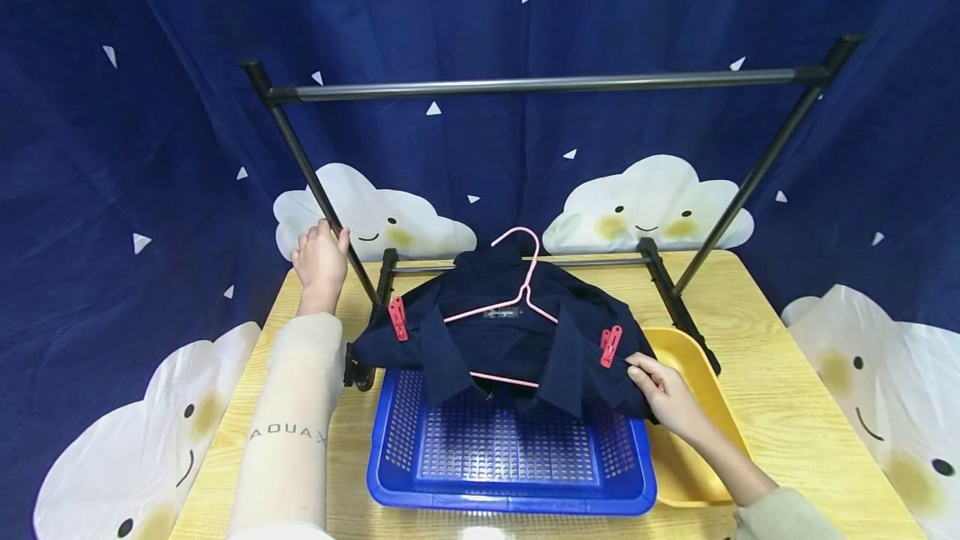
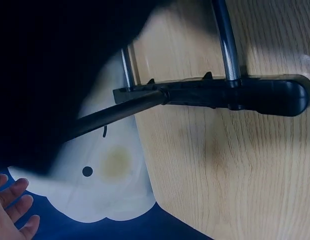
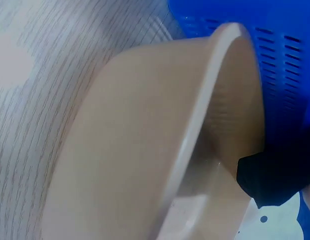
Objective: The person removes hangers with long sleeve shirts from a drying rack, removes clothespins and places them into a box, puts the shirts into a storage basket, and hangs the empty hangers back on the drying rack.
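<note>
A dark navy collared shirt lies spread over the back of a blue basket, with a pink hanger inside its neck, hook pointing up. Red clothespins sit on both shoulders of the shirt. My right hand pinches the shirt's edge at the right, above a yellow basin. Over at the left post of a rack, my left hand is raised with loosely bent fingers. The left wrist view shows its fingers apart, holding nothing; a dark blurred shape covers that view's upper left.
The rack's horizontal bar spans above the shirt, and its black feet stand on the wooden table. Behind hangs a blue curtain with clouds. In the right wrist view, the basin stands against the basket.
</note>
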`<state>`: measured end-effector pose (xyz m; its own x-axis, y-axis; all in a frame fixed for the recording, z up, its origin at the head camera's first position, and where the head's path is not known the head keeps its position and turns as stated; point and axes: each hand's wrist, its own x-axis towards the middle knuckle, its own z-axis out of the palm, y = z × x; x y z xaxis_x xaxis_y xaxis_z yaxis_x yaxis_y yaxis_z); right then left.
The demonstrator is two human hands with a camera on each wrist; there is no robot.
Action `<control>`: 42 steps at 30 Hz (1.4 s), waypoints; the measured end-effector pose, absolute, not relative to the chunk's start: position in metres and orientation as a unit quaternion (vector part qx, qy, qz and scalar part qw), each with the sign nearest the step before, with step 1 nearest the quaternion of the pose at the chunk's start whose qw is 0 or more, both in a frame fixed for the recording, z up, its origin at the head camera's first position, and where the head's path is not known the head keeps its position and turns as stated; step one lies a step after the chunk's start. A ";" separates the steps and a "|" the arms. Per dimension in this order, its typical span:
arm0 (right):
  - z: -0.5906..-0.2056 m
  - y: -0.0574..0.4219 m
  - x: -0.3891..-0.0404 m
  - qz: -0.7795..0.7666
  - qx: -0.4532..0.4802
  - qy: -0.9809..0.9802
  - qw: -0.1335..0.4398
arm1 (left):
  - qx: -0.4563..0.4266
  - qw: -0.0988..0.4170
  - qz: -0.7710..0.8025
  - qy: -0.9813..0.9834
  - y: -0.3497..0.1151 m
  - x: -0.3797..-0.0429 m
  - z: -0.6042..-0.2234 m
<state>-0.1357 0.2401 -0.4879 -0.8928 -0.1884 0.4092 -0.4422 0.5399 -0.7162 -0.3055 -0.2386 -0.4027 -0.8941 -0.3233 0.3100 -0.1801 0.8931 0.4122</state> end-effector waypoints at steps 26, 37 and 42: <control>-0.514 0.244 -0.165 0.296 0.236 -0.886 0.266 | 0.141 0.176 -0.190 -0.955 -0.236 -0.304 -0.401; -0.514 0.245 -0.165 0.288 0.244 -0.887 0.266 | 0.134 0.145 -0.211 -0.957 -0.234 -0.297 -0.393; -0.514 0.245 -0.166 0.286 0.247 -0.886 0.269 | 0.110 0.160 -0.214 -0.957 -0.228 -0.289 -0.393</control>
